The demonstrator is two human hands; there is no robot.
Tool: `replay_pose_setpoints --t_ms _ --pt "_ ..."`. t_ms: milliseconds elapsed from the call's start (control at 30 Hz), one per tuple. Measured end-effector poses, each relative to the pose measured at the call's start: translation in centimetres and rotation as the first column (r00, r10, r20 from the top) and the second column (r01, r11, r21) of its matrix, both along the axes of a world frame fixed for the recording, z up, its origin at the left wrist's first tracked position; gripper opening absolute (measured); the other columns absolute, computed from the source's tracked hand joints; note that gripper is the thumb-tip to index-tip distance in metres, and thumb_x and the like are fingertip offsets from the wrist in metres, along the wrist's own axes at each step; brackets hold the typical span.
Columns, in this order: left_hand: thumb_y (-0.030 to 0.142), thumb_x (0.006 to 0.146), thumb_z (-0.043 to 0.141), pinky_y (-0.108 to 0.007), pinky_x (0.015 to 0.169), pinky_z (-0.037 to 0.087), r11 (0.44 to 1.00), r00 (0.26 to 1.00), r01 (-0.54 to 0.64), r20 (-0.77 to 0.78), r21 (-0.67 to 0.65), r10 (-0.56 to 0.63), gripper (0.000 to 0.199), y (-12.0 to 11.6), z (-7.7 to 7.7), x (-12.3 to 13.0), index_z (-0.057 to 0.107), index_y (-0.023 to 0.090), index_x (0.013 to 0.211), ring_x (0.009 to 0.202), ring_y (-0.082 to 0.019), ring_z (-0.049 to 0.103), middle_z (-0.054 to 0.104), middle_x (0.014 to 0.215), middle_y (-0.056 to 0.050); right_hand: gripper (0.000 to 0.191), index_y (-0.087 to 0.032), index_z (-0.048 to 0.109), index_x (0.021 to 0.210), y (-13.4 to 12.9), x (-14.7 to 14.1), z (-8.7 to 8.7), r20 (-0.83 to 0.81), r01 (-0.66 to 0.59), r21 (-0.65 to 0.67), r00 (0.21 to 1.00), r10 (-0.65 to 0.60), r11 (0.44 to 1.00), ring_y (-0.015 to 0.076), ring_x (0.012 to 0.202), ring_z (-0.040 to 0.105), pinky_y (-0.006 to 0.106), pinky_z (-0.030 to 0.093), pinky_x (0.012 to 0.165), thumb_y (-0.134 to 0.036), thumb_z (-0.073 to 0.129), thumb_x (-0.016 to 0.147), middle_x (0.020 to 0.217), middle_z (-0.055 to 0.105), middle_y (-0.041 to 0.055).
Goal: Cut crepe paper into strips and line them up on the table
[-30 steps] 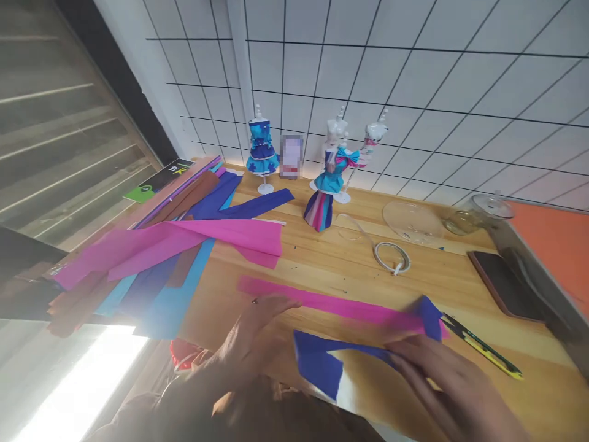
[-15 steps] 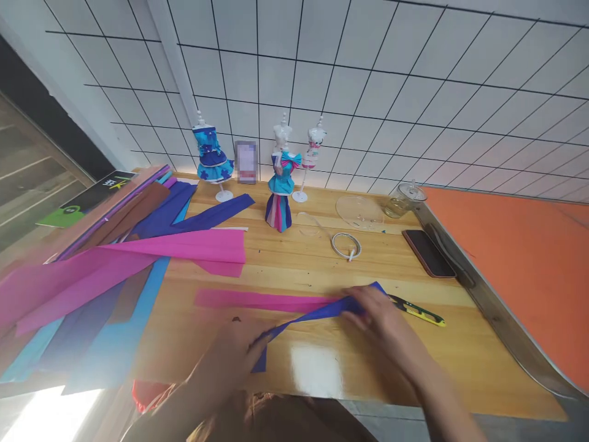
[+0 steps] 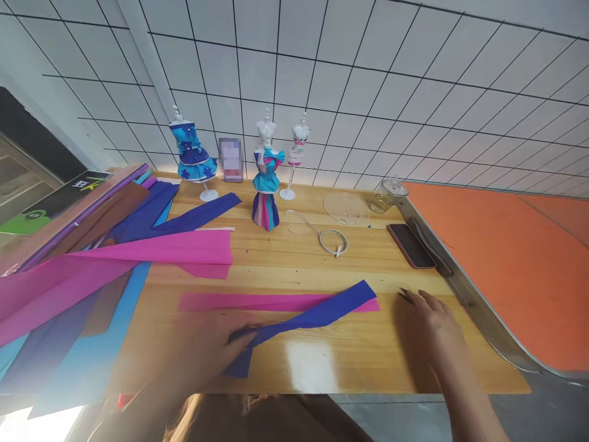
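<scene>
My left hand (image 3: 216,347) is closed on one end of a blue paper strip (image 3: 317,313), which looks like crepe paper. The strip twists near my fingers, and its far end lies across a pink strip (image 3: 276,302) flat on the table. To the right of both strips, my right hand (image 3: 435,322) is wrapped over a utility knife (image 3: 404,293). Only the knife's dark tip shows past the fingers; its yellow and black handle is covered. The blue strip's free end is apart from my right hand.
Pink, blue and brown sheets (image 3: 193,247) pile up at the left. Small dressed mannequins (image 3: 265,178) stand along the wall. A roll of tape (image 3: 334,242), a phone (image 3: 411,246) and a glass jar (image 3: 388,195) are on the wooden table (image 3: 354,368). A metal edge strip lies at the right.
My right hand has let go of the blue strip, moved right and taken hold of the utility knife. My left hand still grips the strip. The view has shifted slightly.
</scene>
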State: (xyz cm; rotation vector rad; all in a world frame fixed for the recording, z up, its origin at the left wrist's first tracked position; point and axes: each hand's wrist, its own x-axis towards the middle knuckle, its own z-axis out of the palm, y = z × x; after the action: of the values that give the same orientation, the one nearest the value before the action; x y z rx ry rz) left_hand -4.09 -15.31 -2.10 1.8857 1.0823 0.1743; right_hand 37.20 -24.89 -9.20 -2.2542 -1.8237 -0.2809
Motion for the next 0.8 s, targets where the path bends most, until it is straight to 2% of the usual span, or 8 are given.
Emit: replay_pose_setpoints --t_ms 67,133,200,267,333,500,633,800 --pt "0.033 0.084 0.046 -0.025 0.072 0.048 0.991 0.996 0.087 -0.007 0.098 -0.087 0.029 -0.3 0.7 0.2 0.062 0.034 0.108 0.087 -0.018 0.063 0.068 0.100 0.004 0.034 -0.016 0.054 0.115 1.6 -3.2 1.4 -0.141 -0.141 0.091 0.978 0.153 0.986 0.0296 0.112 0.049 0.049 0.042 0.090 -0.030 0.041 0.086 0.122 0.052 0.0174" --pt "0.026 0.084 0.045 -0.023 0.067 0.048 0.972 0.984 0.174 0.003 0.155 -0.177 0.032 -0.7 1.5 0.4 0.061 0.036 0.109 0.080 -0.015 0.064 0.069 0.096 0.006 0.040 -0.021 0.047 0.123 3.1 -7.8 3.5 -0.337 -0.418 0.061 0.846 0.413 0.906 0.0257 0.121 0.042 0.047 0.038 0.095 -0.037 0.047 0.086 0.126 0.051 0.0129" --pt "0.022 0.084 0.044 -0.022 0.068 0.047 0.955 0.970 0.232 0.032 0.185 -0.241 0.036 -1.2 2.2 0.5 0.059 0.039 0.111 0.080 -0.014 0.063 0.068 0.098 0.008 0.051 -0.024 0.044 0.127 4.1 -12.6 5.8 -0.516 -0.684 -0.045 0.640 0.569 0.728 0.0243 0.123 0.038 0.044 0.035 0.098 -0.045 0.054 0.081 0.127 0.051 0.0102" --pt "0.021 0.084 0.044 -0.021 0.071 0.047 0.948 0.965 0.248 0.040 0.202 -0.260 0.036 -1.5 2.5 0.2 0.059 0.039 0.112 0.083 -0.014 0.063 0.067 0.102 0.008 0.053 -0.021 0.053 0.117 4.6 -15.9 7.6 -0.643 -0.821 -0.070 0.471 0.604 0.566 0.0209 0.107 0.051 0.036 0.039 0.093 -0.052 0.059 0.074 0.108 0.062 0.0072" --pt "0.024 0.086 0.043 -0.021 0.072 0.047 0.952 0.971 0.232 0.019 0.200 -0.240 0.033 -1.5 2.4 -0.6 0.059 0.038 0.111 0.086 -0.014 0.063 0.067 0.103 0.007 0.040 -0.020 0.061 0.101 4.7 -17.3 8.5 -0.718 -0.868 -0.117 0.410 0.563 0.483 0.0157 0.087 0.058 0.027 0.043 0.077 -0.051 0.058 0.076 0.089 0.065 0.0028" --pt "0.032 0.087 0.042 -0.025 0.076 0.048 0.985 0.992 0.099 -0.090 0.141 -0.087 0.030 -1.2 0.9 -4.4 0.060 0.036 0.111 0.090 -0.016 0.062 0.067 0.101 0.003 0.028 -0.019 0.061 0.075 3.4 -15.5 8.5 -0.737 -0.819 -0.290 0.521 0.429 0.496 0.0099 0.060 0.051 0.021 0.033 0.053 -0.042 0.049 0.086 0.067 0.059 -0.0007" --pt "0.038 0.083 0.044 -0.026 0.078 0.048 0.997 0.988 -0.053 -0.143 0.059 0.061 0.029 -0.7 -0.2 -7.2 0.063 0.032 0.106 0.092 -0.018 0.061 0.067 0.102 0.000 0.033 -0.017 0.057 0.068 2.3 -13.4 7.7 -0.753 -0.735 -0.376 0.597 0.275 0.565 0.0089 0.056 0.045 0.020 0.030 0.050 -0.043 0.049 0.085 0.061 0.055 -0.0018" --pt "0.037 0.082 0.043 -0.026 0.078 0.045 0.993 0.988 -0.088 -0.138 -0.079 0.076 0.027 0.4 -0.6 -9.1 0.063 0.023 0.093 0.086 -0.017 0.059 0.066 0.090 -0.001 0.033 -0.016 0.058 0.071 2.0 -10.8 5.1 -0.806 -0.622 -0.438 0.591 0.023 0.649 0.0098 0.057 0.045 0.020 0.033 0.050 -0.048 0.053 0.080 0.063 0.053 -0.0017"
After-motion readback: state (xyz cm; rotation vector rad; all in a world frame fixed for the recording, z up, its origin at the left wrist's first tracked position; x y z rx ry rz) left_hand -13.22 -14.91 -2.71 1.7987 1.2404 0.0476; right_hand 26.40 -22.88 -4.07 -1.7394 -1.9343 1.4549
